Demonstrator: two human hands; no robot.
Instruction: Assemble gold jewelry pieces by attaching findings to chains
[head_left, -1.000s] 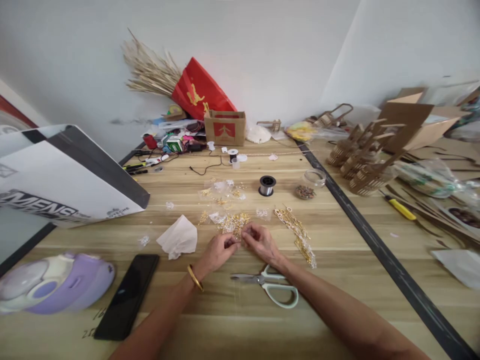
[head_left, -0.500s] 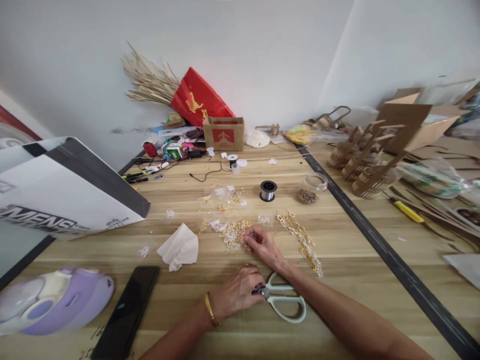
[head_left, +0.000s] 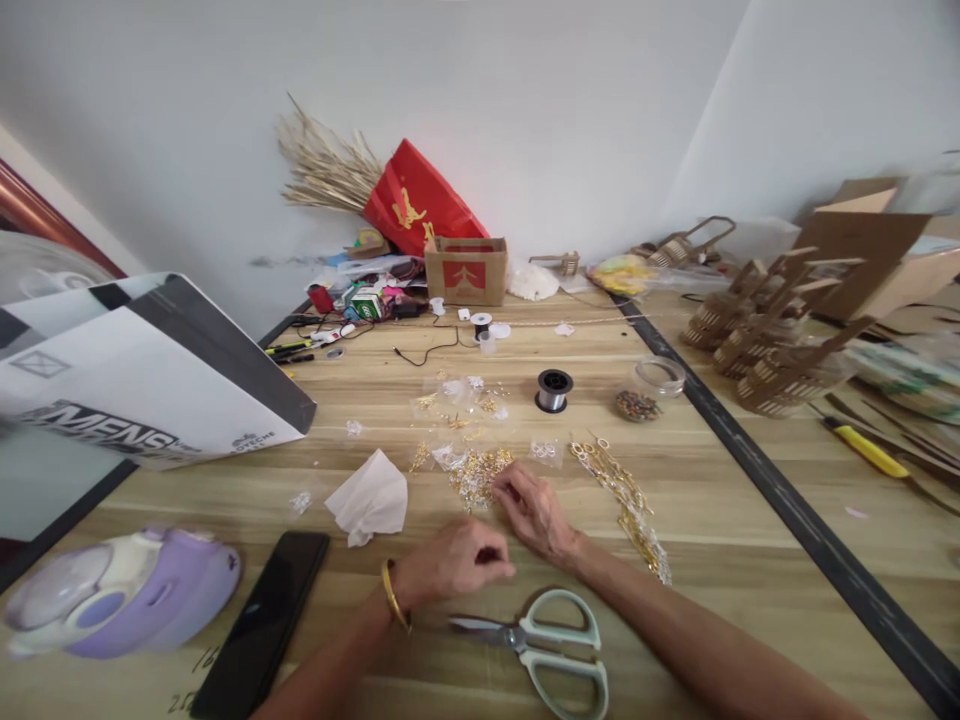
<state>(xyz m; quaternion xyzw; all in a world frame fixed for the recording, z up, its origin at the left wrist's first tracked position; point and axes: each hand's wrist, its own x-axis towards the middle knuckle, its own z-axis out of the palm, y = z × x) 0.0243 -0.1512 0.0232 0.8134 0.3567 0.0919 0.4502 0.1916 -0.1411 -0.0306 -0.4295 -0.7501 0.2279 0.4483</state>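
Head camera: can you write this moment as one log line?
left hand: near scissors, grip unclear | right hand: at shiny bits, grip unclear | scissors: on table, handles spread

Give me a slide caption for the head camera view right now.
Right hand at a pile of small gold and silver pieces, left hand near the scissors on a wooden table.

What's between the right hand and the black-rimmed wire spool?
In the head view, a small clear bag of pale rings lies between the right hand and the black-rimmed wire spool.
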